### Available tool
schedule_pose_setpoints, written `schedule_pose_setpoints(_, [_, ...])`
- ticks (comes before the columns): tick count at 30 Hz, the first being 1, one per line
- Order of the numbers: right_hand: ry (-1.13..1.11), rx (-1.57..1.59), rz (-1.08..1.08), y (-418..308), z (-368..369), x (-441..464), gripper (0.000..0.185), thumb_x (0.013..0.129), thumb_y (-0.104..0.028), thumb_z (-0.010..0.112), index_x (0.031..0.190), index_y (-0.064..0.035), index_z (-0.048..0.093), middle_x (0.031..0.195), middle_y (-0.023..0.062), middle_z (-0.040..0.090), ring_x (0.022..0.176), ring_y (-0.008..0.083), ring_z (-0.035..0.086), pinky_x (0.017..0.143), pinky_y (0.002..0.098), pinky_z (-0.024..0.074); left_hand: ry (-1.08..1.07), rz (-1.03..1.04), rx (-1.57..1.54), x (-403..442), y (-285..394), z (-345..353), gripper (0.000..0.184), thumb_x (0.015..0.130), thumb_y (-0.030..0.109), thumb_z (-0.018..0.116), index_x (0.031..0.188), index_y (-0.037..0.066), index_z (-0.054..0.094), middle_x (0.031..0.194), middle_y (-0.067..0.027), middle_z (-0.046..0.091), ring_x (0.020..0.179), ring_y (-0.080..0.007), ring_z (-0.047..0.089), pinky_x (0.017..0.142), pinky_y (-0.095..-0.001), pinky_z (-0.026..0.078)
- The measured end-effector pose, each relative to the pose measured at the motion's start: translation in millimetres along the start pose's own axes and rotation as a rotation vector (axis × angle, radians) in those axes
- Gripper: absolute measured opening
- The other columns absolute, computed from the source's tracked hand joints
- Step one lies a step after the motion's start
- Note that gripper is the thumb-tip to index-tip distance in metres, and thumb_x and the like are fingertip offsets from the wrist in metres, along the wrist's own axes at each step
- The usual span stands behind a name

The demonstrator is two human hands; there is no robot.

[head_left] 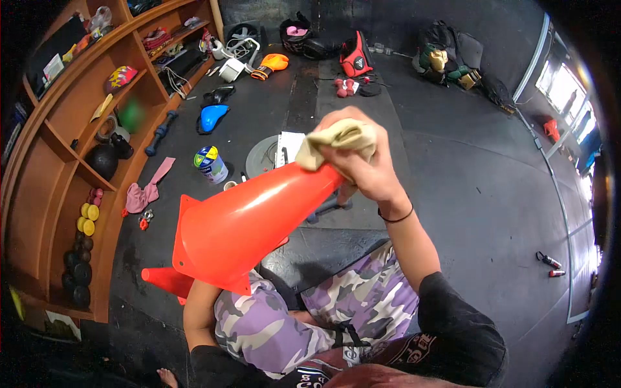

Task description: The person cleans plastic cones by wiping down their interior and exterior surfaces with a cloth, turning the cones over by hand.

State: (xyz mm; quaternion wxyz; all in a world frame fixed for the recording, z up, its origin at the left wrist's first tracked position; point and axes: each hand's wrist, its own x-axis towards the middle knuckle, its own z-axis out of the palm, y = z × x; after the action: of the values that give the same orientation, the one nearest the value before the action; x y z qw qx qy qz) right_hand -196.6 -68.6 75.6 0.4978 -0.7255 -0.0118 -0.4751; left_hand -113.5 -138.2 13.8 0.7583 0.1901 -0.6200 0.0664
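A large orange-red training cone (249,216) is tilted in front of me, its square base toward the lower left and its narrow end up to the right. My right hand (365,158) is closed around a folded beige cloth (339,139), which presses against the cone's narrow end. My left forearm (200,313) runs up behind the cone's base. My left hand is hidden by the cone, so its fingers do not show. A second orange cone (167,281) lies on its side by my left arm.
A paint can (211,165), a pink cloth (147,189) and a blue dumbbell (160,134) are on the dark floor (459,181). Wooden shelves (58,152) with weights line the left. Boxing gloves (270,66) and bags (451,55) lie toward the back wall.
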Motion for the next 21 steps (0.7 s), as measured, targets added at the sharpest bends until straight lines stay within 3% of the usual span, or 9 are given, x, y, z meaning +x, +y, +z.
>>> schedule_pose_setpoints(3, [0.258, 0.063, -0.046, -8, 4, 7, 0.022, 0.088, -0.002, 0.058, 0.11, -0.0009, 0.059, 0.101, 0.0047, 0.063, 0.091, 0.0099, 0.059, 0.081, 0.0254, 0.048, 0.004, 0.019, 0.009, 2, -2, 2, 0.022, 0.081, 0.003, 0.068, 0.1, 0.004, 0.057, 0.085, -0.0049, 0.057, 0.077, -0.0154, 0.059, 0.067, -0.0294, 0.047])
schedule_pose_setpoints(6, [0.385, 0.315, 0.075, -9, 1, 12, 0.018, 0.091, -0.01, 0.057, 0.107, -0.0035, 0.057, 0.091, 0.005, 0.06, 0.073, 0.0111, 0.059, 0.065, 0.0267, 0.0491, 0.015, 0.038, 0.018, 4, -4, 3, 0.021, 0.081, 0.002, 0.068, 0.099, 0.004, 0.057, 0.085, -0.005, 0.057, 0.076, -0.0154, 0.059, 0.066, -0.0293, 0.048])
schedule_pose_setpoints(7, [0.387, 0.273, 0.131, -8, -5, 11, 0.024, 0.093, -0.02, 0.059, 0.11, -0.0042, 0.054, 0.088, 0.0056, 0.057, 0.066, 0.0119, 0.056, 0.059, 0.028, 0.048, 0.02, 0.047, 0.021, 4, -4, 4, 0.021, 0.081, 0.002, 0.068, 0.099, 0.004, 0.057, 0.084, -0.005, 0.057, 0.076, -0.0154, 0.059, 0.066, -0.0293, 0.048])
schedule_pose_setpoints(10, [0.374, 0.308, 0.089, -4, -8, 9, 0.053, 0.097, -0.061, 0.038, 0.104, -0.0099, 0.048, 0.071, 0.0008, 0.038, 0.058, 0.0111, 0.037, 0.055, 0.0262, 0.0361, 0.045, 0.076, 0.03, 10, -7, 6, 0.021, 0.081, 0.002, 0.069, 0.098, 0.003, 0.057, 0.083, -0.005, 0.057, 0.075, -0.0155, 0.059, 0.065, -0.0293, 0.048])
schedule_pose_setpoints(11, [0.309, 0.391, 0.111, -9, -11, 8, 0.053, 0.096, -0.063, 0.038, 0.099, -0.0106, 0.047, 0.071, -0.0002, 0.037, 0.056, 0.0108, 0.036, 0.056, 0.0248, 0.0359, 0.055, 0.084, 0.035, 11, -8, 6, 0.02, 0.081, 0.001, 0.069, 0.098, 0.003, 0.057, 0.083, -0.005, 0.057, 0.075, -0.0155, 0.059, 0.065, -0.0292, 0.048])
schedule_pose_setpoints(13, [0.2, 0.374, 0.224, -11, -10, 4, 0.052, 0.097, -0.062, 0.038, 0.091, -0.0102, 0.047, 0.071, -0.0013, 0.038, 0.056, 0.0097, 0.035, 0.056, 0.025, 0.0359, 0.07, 0.094, 0.043, 12, -10, 7, 0.02, 0.081, 0.001, 0.069, 0.097, 0.003, 0.058, 0.083, -0.005, 0.057, 0.074, -0.0155, 0.059, 0.065, -0.0292, 0.048])
schedule_pose_setpoints(15, [0.21, 0.168, 0.179, -4, -6, 3, 0.048, 0.099, -0.053, 0.041, 0.091, -0.0077, 0.052, 0.073, -0.0023, 0.048, 0.061, 0.0065, 0.042, 0.057, 0.023, 0.0381, 0.081, 0.1, 0.05, 10, -16, 12, 0.02, 0.08, 0.001, 0.069, 0.097, 0.003, 0.058, 0.082, -0.005, 0.058, 0.073, -0.0155, 0.059, 0.064, -0.0292, 0.048])
schedule_pose_setpoints(17, [0.205, 0.019, 0.121, -9, -1, 4, 0.039, 0.101, -0.042, 0.044, 0.094, -0.0061, 0.056, 0.079, -0.0015, 0.054, 0.066, 0.0047, 0.047, 0.059, 0.0213, 0.0401, -0.14, -0.698, -0.916, 3, -26, -20, 0.018, 0.081, 0.009, 0.069, 0.078, 0.004, 0.053, 0.073, -0.0032, 0.055, 0.069, -0.0144, 0.056, 0.062, -0.0283, 0.046])
schedule_pose_setpoints(21, [0.063, -0.059, 0.056, -8, -2, 8, 0.021, 0.1, -0.023, 0.05, 0.101, -0.0033, 0.056, 0.088, 0.0018, 0.058, 0.075, 0.0054, 0.053, 0.066, 0.0213, 0.0445, -0.168, -0.71, -0.866, 8, -17, -44, 0.016, 0.082, 0.01, 0.068, 0.08, 0.004, 0.053, 0.074, -0.0032, 0.055, 0.071, -0.014, 0.057, 0.063, -0.028, 0.046])
